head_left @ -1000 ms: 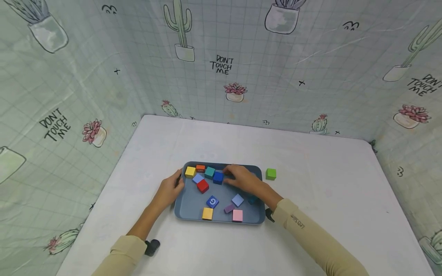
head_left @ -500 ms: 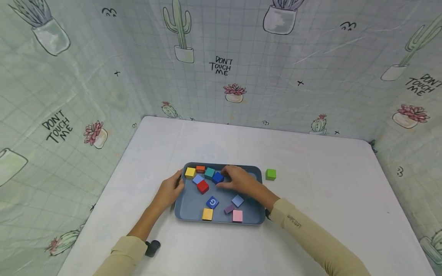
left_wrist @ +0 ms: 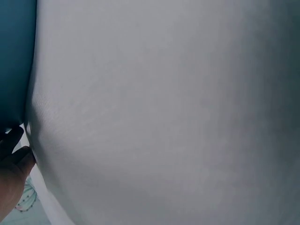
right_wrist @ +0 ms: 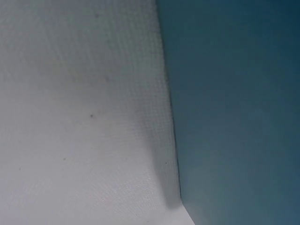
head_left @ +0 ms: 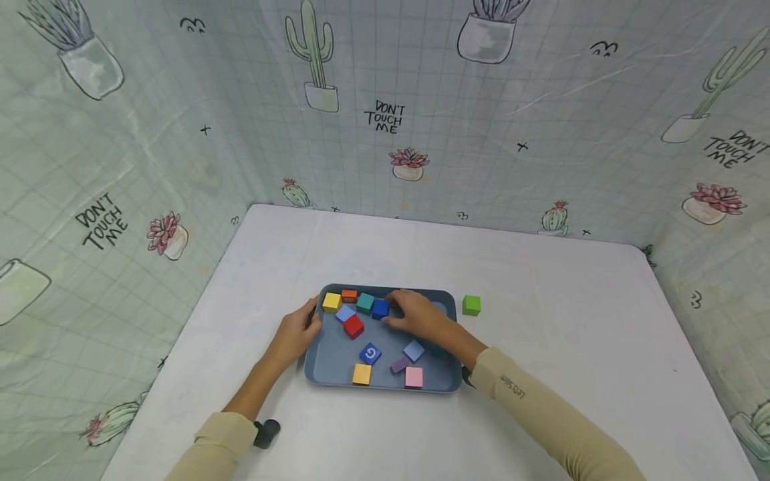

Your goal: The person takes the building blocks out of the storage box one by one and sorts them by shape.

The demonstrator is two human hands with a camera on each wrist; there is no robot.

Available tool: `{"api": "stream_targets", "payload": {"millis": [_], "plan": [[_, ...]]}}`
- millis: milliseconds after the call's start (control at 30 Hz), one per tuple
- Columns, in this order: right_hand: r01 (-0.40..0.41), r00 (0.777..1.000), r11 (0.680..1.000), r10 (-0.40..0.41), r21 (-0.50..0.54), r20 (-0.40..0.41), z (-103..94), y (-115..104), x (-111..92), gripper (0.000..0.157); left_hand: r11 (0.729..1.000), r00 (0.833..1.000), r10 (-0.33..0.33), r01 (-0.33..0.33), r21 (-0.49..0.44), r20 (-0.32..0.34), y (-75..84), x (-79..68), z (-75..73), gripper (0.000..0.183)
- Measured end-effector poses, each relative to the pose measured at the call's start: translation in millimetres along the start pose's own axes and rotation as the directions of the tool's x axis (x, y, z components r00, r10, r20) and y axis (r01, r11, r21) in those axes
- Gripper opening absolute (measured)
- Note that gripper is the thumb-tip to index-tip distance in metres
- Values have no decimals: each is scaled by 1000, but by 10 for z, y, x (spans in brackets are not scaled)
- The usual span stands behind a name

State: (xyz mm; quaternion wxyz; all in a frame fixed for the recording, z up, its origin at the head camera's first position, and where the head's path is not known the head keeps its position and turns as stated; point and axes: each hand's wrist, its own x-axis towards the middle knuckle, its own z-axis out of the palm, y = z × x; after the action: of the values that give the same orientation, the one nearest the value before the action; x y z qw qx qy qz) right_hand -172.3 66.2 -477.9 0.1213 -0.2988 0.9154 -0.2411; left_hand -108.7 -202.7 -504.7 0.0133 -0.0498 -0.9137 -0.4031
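Left hand (head_left: 296, 331), cut off in left wrist view, gripped tray (head_left: 331, 361). Right hand (head_left: 419, 315) partly hid tray's right half; grip on plain blue cube (head_left: 380, 308) inside: could not tell. Table (head_left: 541, 307) was white, cactus-print cloth (head_left: 457, 127) behind.

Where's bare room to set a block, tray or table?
Table: beyond the tray and right of the green block. Tray: near-left corner, bordered by the red block and near yellow block. Crowded: far-left corner, six blocks clustered up to the right hand.
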Motion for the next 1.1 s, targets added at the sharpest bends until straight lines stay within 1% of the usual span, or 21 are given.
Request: {"api": "stream_targets", "payload": {"millis": [233, 433, 633, 800, 967, 1100], "plan": [[7, 1000, 1000, -7, -8, -1, -1, 3, -6, 42, 1000, 1000, -4, 4, 9, -3, -3, 2, 2, 48], [14, 1000, 1000, -15, 11, 8, -18, 25, -25, 42, 1000, 1000, -6, 6, 10, -9, -9, 2, 11, 48], [16, 1000, 999, -16, 37, -2, -65, 58, -48, 41, 1000, 1000, -1, 2, 17, -5, -8, 6, 14, 48], [-3, 1000, 999, 2, 52, 16, -111, 62, -65, 41, 1000, 1000, 1, -1, 21, -8, -9, 5, 8, 48], [-11, 1000, 999, 10, 43, 26, -151, 31, -91, 42, 1000, 1000, 18, -17, 26, -17, -18, 4, 12, 47], [-20, 999, 999, 19, 41, 31, -181, 3, -120, 42, 1000, 1000, 13, -13, 27, -16, -23, 7, 18, 47]]}}
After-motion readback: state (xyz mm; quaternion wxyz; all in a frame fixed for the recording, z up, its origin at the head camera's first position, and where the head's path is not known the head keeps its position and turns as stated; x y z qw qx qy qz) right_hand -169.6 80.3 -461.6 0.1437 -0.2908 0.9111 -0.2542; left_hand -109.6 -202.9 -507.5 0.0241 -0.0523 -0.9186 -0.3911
